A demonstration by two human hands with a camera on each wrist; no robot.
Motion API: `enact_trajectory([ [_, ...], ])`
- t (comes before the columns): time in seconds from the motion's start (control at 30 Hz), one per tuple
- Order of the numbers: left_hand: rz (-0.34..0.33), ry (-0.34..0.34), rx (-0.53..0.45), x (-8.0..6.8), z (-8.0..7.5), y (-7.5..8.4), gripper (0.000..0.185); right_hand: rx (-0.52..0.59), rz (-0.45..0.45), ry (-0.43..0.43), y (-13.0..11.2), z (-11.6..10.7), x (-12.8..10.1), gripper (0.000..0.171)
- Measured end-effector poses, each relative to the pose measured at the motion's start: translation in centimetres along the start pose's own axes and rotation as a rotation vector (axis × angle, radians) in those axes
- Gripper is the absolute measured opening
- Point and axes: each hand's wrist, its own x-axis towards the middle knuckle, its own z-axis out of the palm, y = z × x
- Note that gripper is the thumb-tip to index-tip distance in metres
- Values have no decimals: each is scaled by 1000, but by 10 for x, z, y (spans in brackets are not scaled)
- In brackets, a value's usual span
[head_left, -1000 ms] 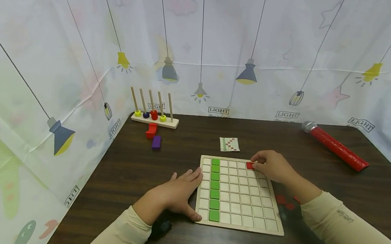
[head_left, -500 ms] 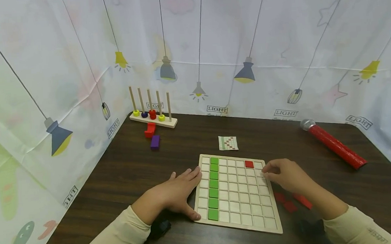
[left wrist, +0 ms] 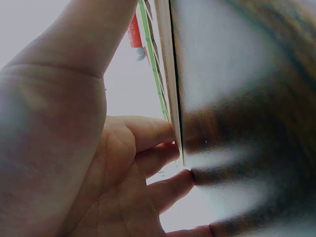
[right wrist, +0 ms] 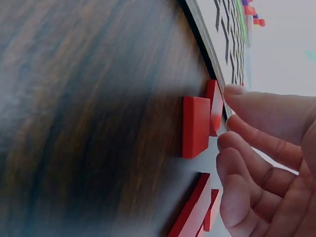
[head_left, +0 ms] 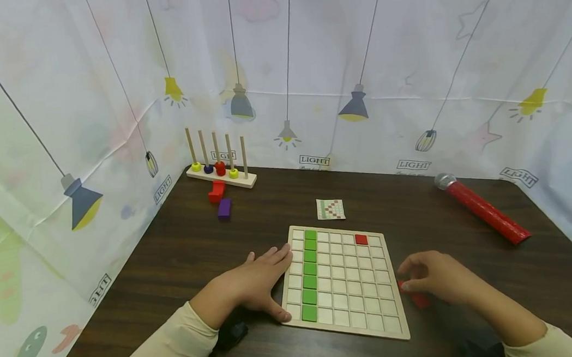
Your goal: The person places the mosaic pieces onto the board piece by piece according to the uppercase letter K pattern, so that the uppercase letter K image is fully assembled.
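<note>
Down on the dark table (head_left: 196,244), the left hand (head_left: 258,281) lies flat with straight fingers against the left edge of the grid board (head_left: 346,327). Well apart from it, the right hand (head_left: 434,278) curls loosely over loose red tiles (right wrist: 196,126) just beside the board's right edge, fingertips (right wrist: 232,90) touching one.

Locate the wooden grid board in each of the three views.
Head: wooden grid board lies centre, between both hands.
Left wrist: its edge runs down the middle, left hand against it.
Right wrist: its edge crosses top right, beside the red tiles.
Shared landmark: the dark table.
</note>
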Motion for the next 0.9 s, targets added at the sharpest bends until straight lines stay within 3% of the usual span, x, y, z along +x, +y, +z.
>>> enact_trajectory([
  [0.33,-1,5,17,0,0,0,126,-31,-15,-3,-2,4,-3,21],
  [0.77,12,5,-2,-2,-1,0,126,-65,-40,51,-1,5,-3,24],
  [0.9,11,3,-5,-2,-2,1,127,-54,-51,94,1,2,0,18],
])
